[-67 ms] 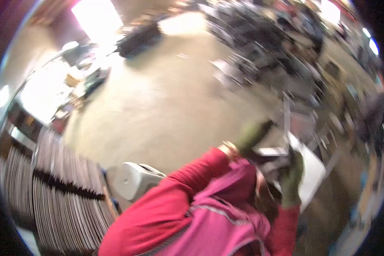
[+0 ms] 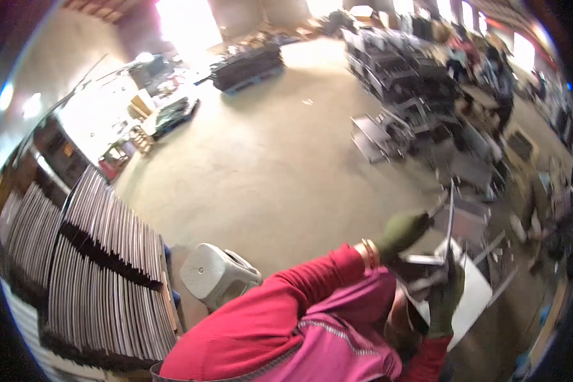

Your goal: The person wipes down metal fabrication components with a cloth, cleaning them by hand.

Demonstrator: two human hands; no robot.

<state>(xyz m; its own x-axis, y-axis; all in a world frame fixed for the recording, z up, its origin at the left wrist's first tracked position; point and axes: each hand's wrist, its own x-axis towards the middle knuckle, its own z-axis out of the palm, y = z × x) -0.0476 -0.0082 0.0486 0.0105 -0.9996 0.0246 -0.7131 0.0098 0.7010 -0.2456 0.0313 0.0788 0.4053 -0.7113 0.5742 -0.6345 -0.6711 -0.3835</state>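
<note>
My left hand (image 2: 403, 234), in a green glove with bracelets at the wrist, is closed at the dark upper end of a thin metal frame (image 2: 451, 213). Lower and to the right, my right hand (image 2: 445, 296), gloved in the same green, is wrapped around the frame's bars. A pale crossbar runs between the two hands. Just beyond my right hand a white flat panel (image 2: 472, 294) lies tilted; whether it is joined to the frame I cannot tell. Finger details are partly blurred.
Tall stacks of thin grey panels (image 2: 102, 299) stand at the left, beside a light grey plastic stool (image 2: 211, 274). Metal-framed pieces are piled (image 2: 401, 76) at the far right, with people (image 2: 493, 73) near them. A dark stack (image 2: 247, 67) sits on a blue pallet.
The view has swung left, so the room and my arms sit further right and lower in the picture, with less blur. Both hands stay at the metal frame.
</note>
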